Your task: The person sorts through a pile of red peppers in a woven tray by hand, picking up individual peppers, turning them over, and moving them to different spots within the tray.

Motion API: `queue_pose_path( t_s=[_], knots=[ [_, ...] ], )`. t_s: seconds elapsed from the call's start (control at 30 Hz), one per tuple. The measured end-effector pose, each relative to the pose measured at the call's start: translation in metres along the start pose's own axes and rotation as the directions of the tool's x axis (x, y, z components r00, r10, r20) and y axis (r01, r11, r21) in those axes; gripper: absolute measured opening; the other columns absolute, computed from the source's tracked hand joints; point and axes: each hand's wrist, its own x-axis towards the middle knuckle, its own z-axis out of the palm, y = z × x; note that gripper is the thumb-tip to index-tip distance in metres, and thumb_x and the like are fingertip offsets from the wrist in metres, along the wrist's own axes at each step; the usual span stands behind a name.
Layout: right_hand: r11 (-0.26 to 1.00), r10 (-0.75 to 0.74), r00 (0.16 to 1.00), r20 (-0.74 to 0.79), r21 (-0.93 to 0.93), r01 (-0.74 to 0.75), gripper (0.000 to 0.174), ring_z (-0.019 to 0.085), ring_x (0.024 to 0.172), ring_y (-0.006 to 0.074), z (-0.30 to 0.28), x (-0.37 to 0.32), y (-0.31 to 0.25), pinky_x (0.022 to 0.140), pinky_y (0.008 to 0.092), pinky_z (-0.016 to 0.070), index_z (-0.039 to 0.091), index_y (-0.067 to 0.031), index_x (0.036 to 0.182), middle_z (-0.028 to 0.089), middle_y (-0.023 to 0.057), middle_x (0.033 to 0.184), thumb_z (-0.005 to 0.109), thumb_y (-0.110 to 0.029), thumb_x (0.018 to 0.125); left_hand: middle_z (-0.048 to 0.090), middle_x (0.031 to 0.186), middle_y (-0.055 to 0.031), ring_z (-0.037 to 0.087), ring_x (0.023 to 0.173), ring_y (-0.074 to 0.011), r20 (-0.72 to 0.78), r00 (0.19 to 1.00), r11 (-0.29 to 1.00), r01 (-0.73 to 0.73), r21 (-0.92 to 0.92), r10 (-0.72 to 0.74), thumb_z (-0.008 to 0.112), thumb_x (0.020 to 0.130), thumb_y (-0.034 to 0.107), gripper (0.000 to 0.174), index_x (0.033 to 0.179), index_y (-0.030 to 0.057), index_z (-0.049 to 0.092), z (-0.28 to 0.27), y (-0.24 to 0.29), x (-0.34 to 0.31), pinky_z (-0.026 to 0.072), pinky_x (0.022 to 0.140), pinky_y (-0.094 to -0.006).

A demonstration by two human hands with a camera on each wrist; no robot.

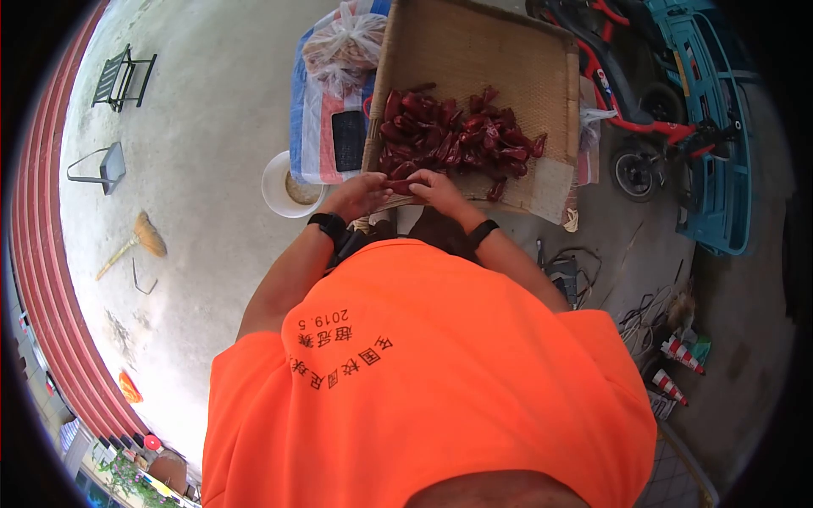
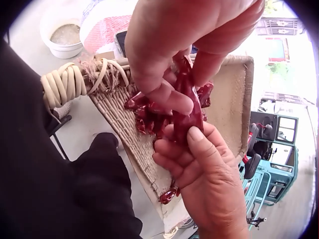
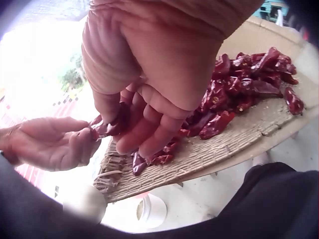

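Observation:
A glossy dark red dried chili pepper (image 1: 400, 186) is stretched between both hands, over the near edge of a woven tray (image 1: 474, 51). My left hand (image 1: 360, 196) pinches the narrow stem end of the chili (image 2: 184, 82). Around its wider body curl the thumb and fingers of my right hand (image 1: 439, 193), its thumb laid along the skin in the left wrist view. A pile of similar red chilies (image 1: 457, 135) covers the tray's near half. One loose chili (image 2: 169, 195) lies by the tray's near rim.
Left of the tray, a striped cloth surface (image 1: 312, 127) bears a dark, phone-like slab (image 1: 347, 140) and a clear plastic bag (image 1: 345, 46). Below it stands a white bucket (image 1: 269, 188) with pale contents. A red wheeled vehicle (image 1: 631, 118) and a teal one (image 1: 716, 169) are at the right.

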Motion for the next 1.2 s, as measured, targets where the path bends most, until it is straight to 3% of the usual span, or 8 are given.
queue_pose_path(
  t_s=[0.13,0.3,0.37,0.47,0.5,0.63,0.83,1.2],
  knots=[
    [0.974,0.031,0.969,-0.245,-0.21,-0.084,0.02,0.057,0.072,0.0109,-0.058,0.005,0.009,0.063,0.0234,0.0473,0.052,-0.0027,0.1,0.056,0.0027,0.083,0.052,-0.014,0.083,0.046,0.112,-0.0123,0.05,0.097,-0.0235,-0.121,0.987,0.994,0.099,-0.041,-0.103,0.051,0.085,0.017,0.036,0.116,0.0024,0.039,0.002,0.004,-0.008,0.0446,0.082,-0.0335],
    [0.853,0.316,0.766,-0.561,0.522,0.031,0.028,0.058,0.071,0.0133,-0.097,0.011,-0.001,0.061,0.0263,0.0481,0.048,-0.0049,0.108,0.056,0.0038,0.085,0.052,-0.02,0.084,0.044,0.116,-0.0129,0.048,0.1,-0.0233,-0.194,0.976,0.994,0.082,-0.075,-0.095,0.048,0.086,0.016,0.038,0.119,0.001,0.036,-0.004,0.005,-0.015,0.044,0.083,-0.0332],
    [0.812,0.411,0.714,-0.566,0.584,-0.005,0.027,0.057,0.075,0.0131,-0.096,0.021,0.003,0.062,0.027,0.0483,0.051,-0.0046,0.106,0.056,0.0053,0.089,0.051,-0.022,0.084,0.044,0.117,-0.013,0.048,0.102,-0.0231,-0.199,0.976,0.994,0.079,-0.082,-0.094,0.047,0.087,0.016,0.038,0.119,0.0003,0.036,-0.009,0.003,-0.013,0.0439,0.083,-0.033],
    [0.969,0.072,0.911,-0.407,-0.189,-0.161,0.024,0.057,0.081,0.0174,-0.07,0.033,0.01,0.066,0.0312,0.0486,0.057,-0.0037,0.098,0.057,0.0076,0.095,0.053,-0.019,0.08,0.045,0.116,-0.0125,0.049,0.1,-0.0226,-0.203,0.975,0.993,0.071,-0.092,-0.089,0.046,0.087,0.015,0.037,0.119,-0.0001,0.037,-0.006,0.004,-0.017,0.0445,0.082,-0.0328],
    [0.514,-0.601,0.79,-0.124,-0.817,0.262,0.02,0.057,0.086,0.0237,-0.059,0.038,0.013,0.069,0.0366,0.0483,0.061,-0.0029,0.091,0.052,0.0105,0.112,0.053,-0.013,0.075,0.045,0.115,-0.0124,0.049,0.099,-0.0225,-0.2,0.976,0.993,0.071,-0.093,-0.088,0.046,0.087,0.015,0.036,0.118,0.0,0.037,-0.006,0.004,-0.018,0.0447,0.081,-0.0328],
    [0.138,-0.002,0.999,-0.04,-0.99,-0.039,0.017,0.055,0.092,0.0297,-0.027,0.029,0.0,0.073,0.0416,0.0477,0.059,-0.0024,0.086,0.03,0.009,0.135,0.051,-0.006,0.072,0.045,0.114,-0.0125,0.049,0.097,-0.0224,-0.203,0.976,0.993,0.065,-0.102,-0.085,0.046,0.087,0.016,0.035,0.117,0.0002,0.038,-0.008,0.002,-0.023,0.0453,0.08,-0.0326],
    [0.147,0.013,0.997,-0.081,-0.986,-0.082,0.028,0.055,0.093,0.0312,-0.023,0.034,-0.004,0.076,0.0419,0.0475,0.052,0.0011,0.102,0.03,0.009,0.133,0.052,-0.006,0.075,0.045,0.114,-0.013,0.049,0.098,-0.0226,-0.21,0.975,0.994,0.053,-0.1,-0.073,0.045,0.087,0.017,0.036,0.118,0.0001,0.038,-0.015,0.0,-0.026,0.0454,0.08,-0.0325],
    [0.592,-0.4,0.898,-0.185,-0.8,0.099,0.03,0.052,0.093,0.0321,-0.042,0.04,0.022,0.08,0.0379,0.0443,0.052,-0.0036,0.105,0.04,0.0145,0.12,0.047,-0.005,0.075,0.043,0.119,-0.0124,0.048,0.102,-0.022,-0.188,0.977,0.994,0.088,-0.069,-0.099,0.045,0.087,0.017,0.041,0.123,-0.0003,0.034,-0.01,0.001,-0.022,0.0441,0.083,-0.0321]
  ],
)
